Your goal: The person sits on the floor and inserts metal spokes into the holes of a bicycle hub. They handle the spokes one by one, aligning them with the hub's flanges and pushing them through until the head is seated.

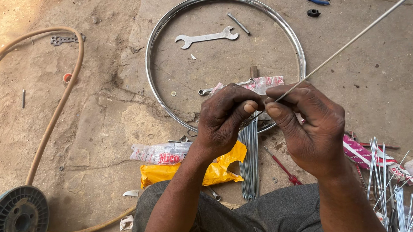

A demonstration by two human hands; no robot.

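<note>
Head view: both forearms rise from the lap and meet at centre frame, wrists bent inward. The left hand [225, 117] is curled, thumb pressed toward its fingertips, pinching the lower end of a thin metal spoke [337, 52], which runs off toward 1 o'clock. The right hand [309, 122] closes its fingers around the same spoke just beside the left. Behind the hands at 12 o'clock lies a chrome wheel rim [166, 27] with a wrench [206, 37] inside it; a spoke bundle [250, 161] lies at 6 o'clock

floor [385, 79]: dusty concrete | on it: wheel rim [148, 74], spanner [206, 37], hose [56, 111]
</note>
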